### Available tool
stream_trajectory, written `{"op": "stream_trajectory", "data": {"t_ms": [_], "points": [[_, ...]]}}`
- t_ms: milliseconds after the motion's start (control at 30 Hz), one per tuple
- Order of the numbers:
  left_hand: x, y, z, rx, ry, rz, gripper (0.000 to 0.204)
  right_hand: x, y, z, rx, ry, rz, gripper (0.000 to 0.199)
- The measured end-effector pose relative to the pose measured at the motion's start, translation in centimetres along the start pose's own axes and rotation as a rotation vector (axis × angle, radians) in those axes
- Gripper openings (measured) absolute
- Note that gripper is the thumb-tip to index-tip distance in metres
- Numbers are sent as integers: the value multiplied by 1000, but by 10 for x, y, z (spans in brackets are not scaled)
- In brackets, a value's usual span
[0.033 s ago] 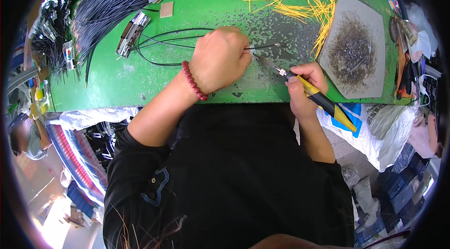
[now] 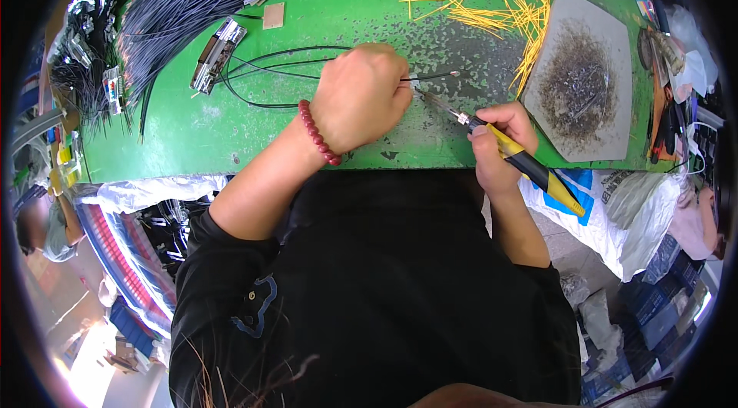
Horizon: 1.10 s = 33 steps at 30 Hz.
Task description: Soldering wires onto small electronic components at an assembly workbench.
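Note:
My left hand [image 2: 361, 97], back up with a red bead bracelet at the wrist, is closed on a thin black cable [image 2: 257, 104]. One end of this cable sticks out to the right of my fingers, and its loops lie to the left, next to a shiny metal piece [image 2: 217, 56]. My right hand [image 2: 500, 148] grips a yellow-and-black soldering iron [image 2: 550, 184]. The iron's tip points up and left, close to my left fingertips and the cable. Whether the tip touches anything is too small to tell.
Bundles of black cables [image 2: 181, 8] with tan tags lie at the far left of the green table [image 2: 154, 154]. Thin yellow sticks [image 2: 492, 16] are scattered at the back, beside a grey board [image 2: 565, 24] bearing dark residue. Pliers-like tools [image 2: 667, 131] lie at the right edge.

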<state>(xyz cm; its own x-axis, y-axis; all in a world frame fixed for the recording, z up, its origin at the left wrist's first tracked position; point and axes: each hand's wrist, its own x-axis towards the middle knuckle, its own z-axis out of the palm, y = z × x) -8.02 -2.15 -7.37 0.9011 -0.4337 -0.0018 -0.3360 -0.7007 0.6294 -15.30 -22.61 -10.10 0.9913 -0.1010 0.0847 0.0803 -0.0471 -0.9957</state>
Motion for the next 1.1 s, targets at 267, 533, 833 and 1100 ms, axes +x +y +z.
{"op": "stream_trajectory", "data": {"t_ms": [267,533,833,1100], "points": [[-1,-2,1,15,11,6,10,1,1,-4,-75,-100,-17,14],[2,1,0,-1,-2,-5,10,-4,0,-11,113,129,-89,30],[0,1,1,-9,18,-1,11,49,-30,5,-96,-93,53,27],[-2,1,-6,-26,-26,19,11,55,-16,26,-159,-94,-51,33]]}}
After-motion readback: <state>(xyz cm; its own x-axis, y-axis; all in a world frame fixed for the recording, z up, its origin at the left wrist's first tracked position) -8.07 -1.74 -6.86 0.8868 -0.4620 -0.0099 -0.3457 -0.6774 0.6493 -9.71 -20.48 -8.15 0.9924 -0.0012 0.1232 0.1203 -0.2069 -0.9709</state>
